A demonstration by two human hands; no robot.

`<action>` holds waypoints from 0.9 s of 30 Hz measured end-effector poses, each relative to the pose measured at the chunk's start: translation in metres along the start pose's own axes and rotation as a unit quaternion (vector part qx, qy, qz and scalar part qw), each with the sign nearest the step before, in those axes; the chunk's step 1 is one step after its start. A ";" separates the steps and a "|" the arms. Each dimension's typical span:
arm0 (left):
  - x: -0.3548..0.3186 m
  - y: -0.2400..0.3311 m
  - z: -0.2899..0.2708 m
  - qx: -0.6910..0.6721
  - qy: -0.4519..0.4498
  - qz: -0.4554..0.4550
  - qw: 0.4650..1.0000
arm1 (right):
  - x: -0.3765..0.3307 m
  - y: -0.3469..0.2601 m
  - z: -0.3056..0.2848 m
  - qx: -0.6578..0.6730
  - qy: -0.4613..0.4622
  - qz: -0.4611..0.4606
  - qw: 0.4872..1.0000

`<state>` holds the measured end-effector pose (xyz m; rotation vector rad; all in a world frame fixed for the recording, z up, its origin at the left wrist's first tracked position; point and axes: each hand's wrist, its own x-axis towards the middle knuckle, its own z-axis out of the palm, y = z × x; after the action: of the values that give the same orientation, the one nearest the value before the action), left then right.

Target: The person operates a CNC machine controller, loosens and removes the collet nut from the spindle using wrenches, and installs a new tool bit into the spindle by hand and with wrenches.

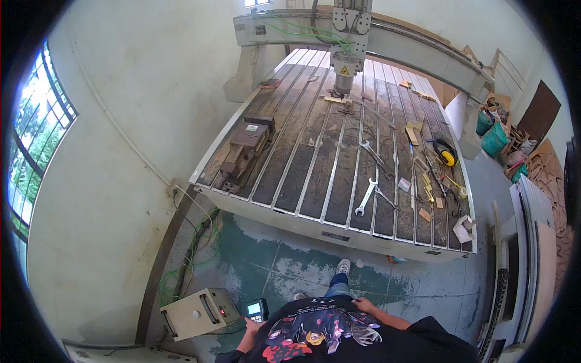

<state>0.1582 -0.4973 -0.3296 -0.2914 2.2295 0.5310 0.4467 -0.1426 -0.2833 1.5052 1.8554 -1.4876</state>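
Note:
My left hand (252, 325) is closed around a dark handheld controller (256, 310) with a lit screen and a keypad, at the lower middle. My right hand (364, 305) is at the lower edge of my black printed shirt (324, 323), its fingers pressed together on the hem. Ahead stands a large CNC router with a slotted bed (315, 154). Its spindle (345, 69) hangs above a small wooden piece (337, 100) at the far middle of the bed.
On the bed lie a heavy machine vise (247, 145), wrenches (366, 196), yellow-and-black earmuffs (446, 153) and wood scraps (425, 215). A beige control box (196, 313) stands on the floor at left, near loose green cables (190, 260). Sheet panels (535, 242) lean at right.

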 end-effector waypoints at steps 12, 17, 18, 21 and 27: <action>0.012 -0.007 -0.003 0.000 -0.054 -0.017 0.998 | 0.005 0.001 -0.001 -0.028 -0.010 -0.005 1.000; -0.016 0.018 -0.015 0.006 -0.048 -0.003 0.999 | 0.018 0.018 0.000 -0.054 -0.020 -0.019 0.998; -0.018 0.017 -0.016 0.009 -0.051 0.001 0.999 | 0.020 0.021 0.001 -0.074 0.012 -0.058 0.995; -0.016 0.011 -0.015 0.013 -0.062 0.012 0.998 | 0.027 0.028 0.004 -0.077 0.032 -0.085 0.993; -0.021 0.014 -0.014 0.018 -0.054 0.018 0.998 | 0.037 0.036 0.001 -0.083 -0.037 -0.039 0.995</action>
<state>0.1567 -0.4912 -0.3017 -0.1995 2.1395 0.5143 0.4628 -0.1280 -0.3297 1.2984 1.9624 -1.3645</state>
